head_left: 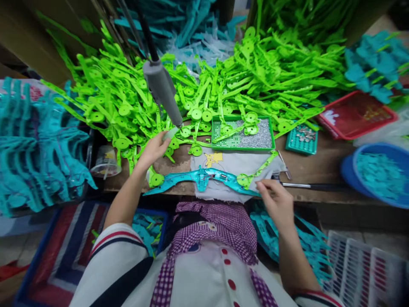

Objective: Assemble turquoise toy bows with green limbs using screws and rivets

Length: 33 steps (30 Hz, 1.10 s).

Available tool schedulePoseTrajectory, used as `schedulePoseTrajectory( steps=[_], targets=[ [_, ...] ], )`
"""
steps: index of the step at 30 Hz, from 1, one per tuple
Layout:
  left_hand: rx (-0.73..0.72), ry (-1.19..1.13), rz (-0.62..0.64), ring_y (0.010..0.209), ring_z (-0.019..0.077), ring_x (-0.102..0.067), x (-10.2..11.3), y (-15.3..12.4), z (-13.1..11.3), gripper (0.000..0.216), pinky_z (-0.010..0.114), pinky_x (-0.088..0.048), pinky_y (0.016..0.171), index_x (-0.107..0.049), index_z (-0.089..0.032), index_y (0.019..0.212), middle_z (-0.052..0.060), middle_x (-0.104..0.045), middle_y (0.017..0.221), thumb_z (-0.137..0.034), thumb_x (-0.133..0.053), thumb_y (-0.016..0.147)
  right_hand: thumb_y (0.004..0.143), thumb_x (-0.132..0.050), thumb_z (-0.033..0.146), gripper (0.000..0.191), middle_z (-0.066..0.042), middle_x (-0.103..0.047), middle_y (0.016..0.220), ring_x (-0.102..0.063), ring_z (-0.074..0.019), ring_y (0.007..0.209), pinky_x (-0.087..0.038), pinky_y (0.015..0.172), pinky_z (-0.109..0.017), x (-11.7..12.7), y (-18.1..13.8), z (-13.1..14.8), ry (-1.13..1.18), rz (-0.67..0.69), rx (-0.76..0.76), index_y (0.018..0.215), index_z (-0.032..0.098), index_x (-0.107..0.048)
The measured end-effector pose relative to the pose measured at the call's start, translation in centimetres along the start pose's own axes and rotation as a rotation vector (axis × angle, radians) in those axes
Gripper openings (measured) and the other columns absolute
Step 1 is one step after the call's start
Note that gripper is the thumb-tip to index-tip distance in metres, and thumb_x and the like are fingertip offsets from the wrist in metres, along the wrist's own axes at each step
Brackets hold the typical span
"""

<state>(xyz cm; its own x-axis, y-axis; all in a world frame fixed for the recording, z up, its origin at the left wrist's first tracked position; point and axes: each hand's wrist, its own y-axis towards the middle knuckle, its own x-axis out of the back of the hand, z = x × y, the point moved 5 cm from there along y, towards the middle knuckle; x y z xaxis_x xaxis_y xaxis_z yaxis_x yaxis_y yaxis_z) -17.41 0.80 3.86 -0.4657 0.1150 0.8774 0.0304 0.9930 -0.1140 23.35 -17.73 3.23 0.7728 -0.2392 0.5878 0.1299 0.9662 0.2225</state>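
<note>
A turquoise bow-shaped plastic body (202,179) lies on a grey cloth (220,195) in front of me. Near its ends sit a green wheel-ended arm (243,180) on the right and a green wheel-ended piece (156,179) on the left. My left hand (155,150) is beyond the body's left end, its fingers closed on a pale translucent piece (171,133). Just above that hangs the tip of a grey electric screwdriver (161,87). By the body's right tip, my right hand (276,198) has thumb and fingers pinched together; whatever lies between them is too small to tell.
Green plastic arms (128,98) are heaped across the back. A green basket (243,148) holds small metal parts. To the right are a teal tray (302,149), a red tray (358,136) and a blue bucket (348,166). Turquoise bodies (44,149) stack at left, beside a plastic cup (106,161).
</note>
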Motion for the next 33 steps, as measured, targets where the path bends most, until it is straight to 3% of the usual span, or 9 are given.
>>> schedulePoseTrajectory(
  steps=[4, 9, 15, 23, 29, 33],
  targets=[
    [0.048, -0.075, -0.03, 0.108, 0.0291, -0.068, 0.3, -4.3, 0.9, 0.062, 0.038, -0.052, 0.099, -0.063, -0.018, 0.136, 0.009, -0.074, 0.122, -0.057, -0.049, 0.089, 0.099, -0.054, 0.045, 0.034, -0.014, -0.073, 0.114, -0.067, -0.0292, 0.105, -0.052, 0.094, -0.045, 5.0, -1.9, -7.6, -0.422, -0.113, -0.057, 0.114, 0.021, -0.073],
    [0.085, -0.152, -0.098, 0.109, 0.0291, -0.069, 0.2, -7.9, 2.1, 0.065, 0.038, -0.053, 0.099, -0.065, -0.018, 0.131, 0.009, -0.074, 0.12, -0.064, -0.051, 0.088, 0.101, -0.048, 0.05, 0.042, -0.015, -0.071, 0.118, -0.061, -0.0306, 0.107, -0.05, 0.097, -0.049, 6.3, -1.6, -12.7, -0.579, -0.069, 0.022, 0.115, 0.02, -0.075],
    [0.2, -0.206, -0.131, 0.1, 0.0271, -0.071, -0.3, -12.0, 2.6, 0.066, 0.038, -0.057, 0.092, -0.066, -0.02, 0.13, 0.007, -0.076, 0.112, -0.067, -0.055, 0.085, 0.102, -0.045, 0.053, 0.049, -0.017, -0.071, 0.109, -0.06, -0.0305, 0.1, -0.05, 0.092, -0.047, 7.1, -0.8, -13.6, -0.631, -0.151, 0.028, 0.11, 0.017, -0.077],
    [0.209, -0.265, -0.142, 0.106, 0.0286, -0.071, -0.1, -16.6, 2.4, 0.061, 0.041, -0.057, 0.1, -0.068, -0.022, 0.127, 0.006, -0.076, 0.116, -0.066, -0.061, 0.086, 0.101, -0.045, 0.053, 0.048, -0.018, -0.07, 0.111, -0.061, -0.0315, 0.106, -0.048, 0.097, -0.049, 6.7, -0.3, -14.5, -0.605, -0.207, -0.008, 0.113, 0.016, -0.074],
    [0.167, -0.345, -0.16, 0.104, 0.0278, -0.072, -1.4, -18.1, -0.2, 0.058, 0.039, -0.059, 0.096, -0.071, -0.021, 0.121, 0.006, -0.077, 0.114, -0.066, -0.065, 0.084, 0.103, -0.044, 0.042, 0.037, -0.016, -0.07, 0.114, -0.063, -0.0291, 0.107, -0.051, 0.098, -0.047, 6.4, -1.9, -14.1, -0.583, -0.062, 0.095, 0.112, 0.019, -0.071],
    [0.114, -0.43, -0.125, 0.103, 0.0257, -0.073, -2.7, -17.9, -2.0, 0.059, 0.037, -0.058, 0.096, -0.072, -0.018, 0.119, 0.008, -0.077, 0.114, -0.065, -0.067, 0.084, 0.103, -0.042, 0.028, 0.031, -0.012, -0.069, 0.124, -0.062, -0.0268, 0.127, -0.052, 0.107, -0.045, 5.7, -3.3, -13.5, -0.465, 0.128, 0.233, 0.119, 0.024, -0.068]
  ],
)
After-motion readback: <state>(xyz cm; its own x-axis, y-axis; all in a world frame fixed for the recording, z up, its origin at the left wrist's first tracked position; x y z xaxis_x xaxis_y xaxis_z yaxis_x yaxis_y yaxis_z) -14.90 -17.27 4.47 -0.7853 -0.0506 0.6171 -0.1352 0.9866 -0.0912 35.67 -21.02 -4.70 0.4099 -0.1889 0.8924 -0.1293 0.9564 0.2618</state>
